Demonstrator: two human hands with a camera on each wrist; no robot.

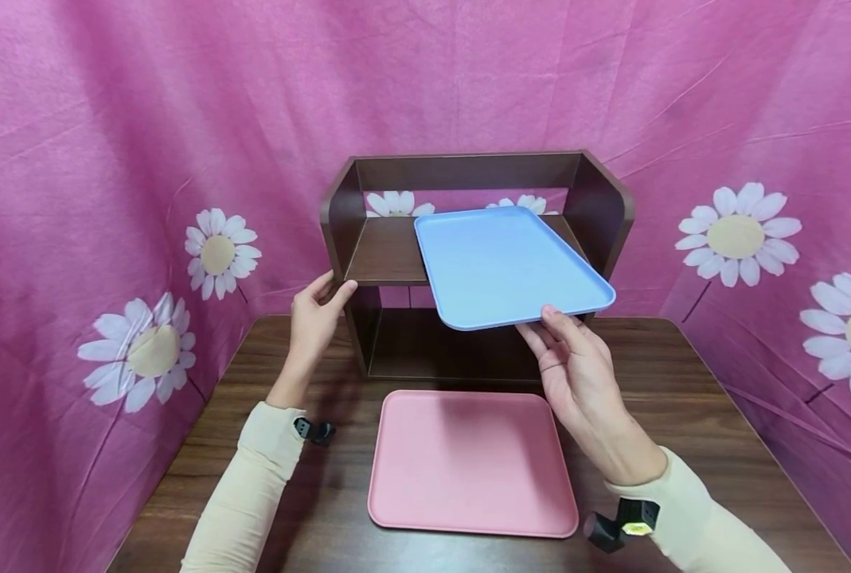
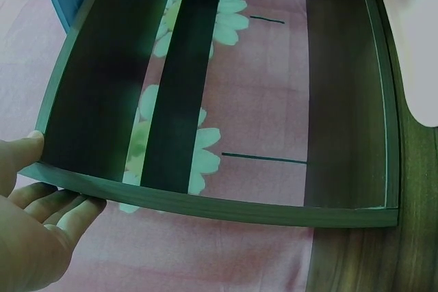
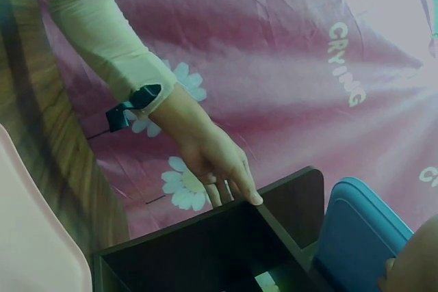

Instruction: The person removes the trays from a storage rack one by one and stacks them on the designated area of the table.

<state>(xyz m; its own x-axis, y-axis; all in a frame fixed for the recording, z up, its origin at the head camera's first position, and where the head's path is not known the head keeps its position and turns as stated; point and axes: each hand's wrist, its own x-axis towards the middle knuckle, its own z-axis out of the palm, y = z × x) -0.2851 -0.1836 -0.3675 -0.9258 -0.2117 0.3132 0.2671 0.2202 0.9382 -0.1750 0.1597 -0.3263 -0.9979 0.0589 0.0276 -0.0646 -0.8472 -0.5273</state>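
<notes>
My right hand [image 1: 583,374] pinches the near edge of a blue tray [image 1: 511,263], thumb on top and fingers beneath. The tray is raised, overlapping the upper board of a dark brown two-tier shelf [image 1: 461,171] in the head view. On the shelf's left side, my left hand [image 1: 314,318] grips the side panel where the upper board meets it. In the left wrist view, the thumb of that left hand [image 2: 31,237] lies on the panel's front edge, with the fingers against its outer face. Flat on the table before the shelf lies a pink tray [image 1: 471,461].
The shelf stands at the back of a wood-grain table [image 1: 654,382]. A pink curtain [image 1: 454,72] printed with large daisies hangs behind and along both sides. Tall side panels [image 1: 600,207] flank the shelf's upper tier.
</notes>
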